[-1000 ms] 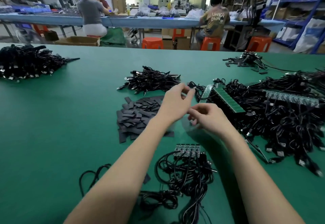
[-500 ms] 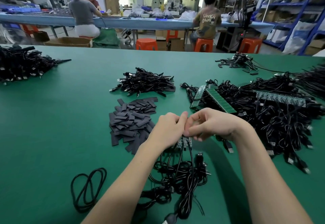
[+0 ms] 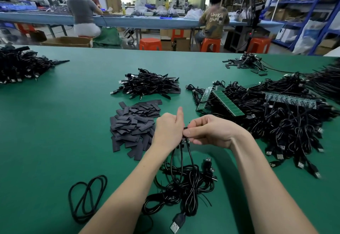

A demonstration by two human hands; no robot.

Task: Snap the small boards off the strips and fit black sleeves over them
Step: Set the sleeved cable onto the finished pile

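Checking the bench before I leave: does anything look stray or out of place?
One coiled black cable lies alone on the green table, apart from the bundle under the hands. A few sleeves lie scattered far right, away from the main pile.

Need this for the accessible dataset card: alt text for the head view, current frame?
Both hands meet over a green table, the left hand and right hand pinching a short strip of small boards whose black cables trail toward the viewer. A pile of black sleeves lies just left; tangled cables and green board strips lie right.
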